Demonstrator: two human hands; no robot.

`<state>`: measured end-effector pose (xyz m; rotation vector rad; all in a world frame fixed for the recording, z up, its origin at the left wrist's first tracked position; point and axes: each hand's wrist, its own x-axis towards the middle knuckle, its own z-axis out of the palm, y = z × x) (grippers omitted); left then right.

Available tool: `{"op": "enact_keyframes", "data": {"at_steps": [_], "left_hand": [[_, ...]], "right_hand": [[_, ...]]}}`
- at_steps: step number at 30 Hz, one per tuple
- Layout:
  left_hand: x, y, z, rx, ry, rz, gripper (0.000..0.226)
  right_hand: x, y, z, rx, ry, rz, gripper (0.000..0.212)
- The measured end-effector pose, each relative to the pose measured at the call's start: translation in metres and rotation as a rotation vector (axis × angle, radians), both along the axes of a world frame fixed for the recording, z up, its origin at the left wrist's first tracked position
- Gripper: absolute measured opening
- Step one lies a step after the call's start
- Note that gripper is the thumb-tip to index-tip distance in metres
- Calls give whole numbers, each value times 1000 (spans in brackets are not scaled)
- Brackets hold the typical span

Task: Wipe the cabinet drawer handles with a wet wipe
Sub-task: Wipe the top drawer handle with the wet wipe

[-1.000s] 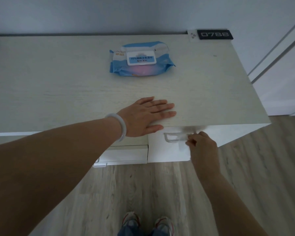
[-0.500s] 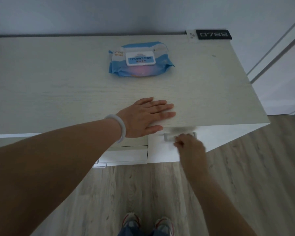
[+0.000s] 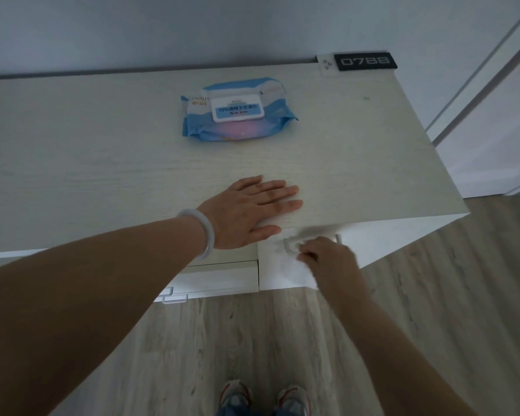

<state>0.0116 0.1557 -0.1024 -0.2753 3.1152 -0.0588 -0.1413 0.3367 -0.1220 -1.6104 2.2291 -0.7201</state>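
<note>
On cabinet top [image 3: 102, 163] — wipes pack [image 3: 237, 111] "75%", tag [image 3: 365, 60] "0788", left hand [image 3: 252, 210] flat, right hand [image 3: 327, 256] fingers pinch wet wipe [image 3: 294, 273] at handle [image 3: 288, 243].

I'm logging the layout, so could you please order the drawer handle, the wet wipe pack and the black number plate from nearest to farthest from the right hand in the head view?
From the right hand:
1. Drawer handle, directly at its fingers, just below the cabinet top's front edge.
2. Wet wipe pack, mid-cabinet top, beyond the flat left hand.
3. Black number plate, far right corner by the wall.

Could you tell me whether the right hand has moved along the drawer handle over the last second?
Yes. The right hand slid leftward along the handle, toward its left end.
</note>
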Motion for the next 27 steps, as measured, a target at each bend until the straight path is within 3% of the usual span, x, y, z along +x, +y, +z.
{"op": "enact_keyframes", "data": {"at_steps": [2, 4, 8, 11, 13, 18, 21, 27], "left_hand": [[-1, 1, 0, -2, -7, -2, 57], [-1, 0, 1, 4, -22, -3, 57], [-1, -2, 0, 1, -13, -1, 57], [-2, 0, 0, 5, -19, -4, 57], [-1, 0, 0, 2, -16, 1, 58], [-2, 0, 1, -4, -11, -4, 58], [-2, 1, 2, -4, -6, -2, 58], [-2, 0, 1, -5, 1, -8, 58]], "right_hand": [[9, -7, -5, 30, -40, 56, 11], [2, -2, -8, -10, -49, -17, 9], [-27, 30, -7, -141, -443, -546, 10], [-41, 28, -7, -237, -540, -836, 13], [-43, 16, -10, -193, -583, -862, 5], [-30, 0, -23, -201, -1036, -934, 15], [-25, 3, -21, -286, -1181, -956, 27], [-13, 22, -20, -359, -1347, -903, 29]]}}
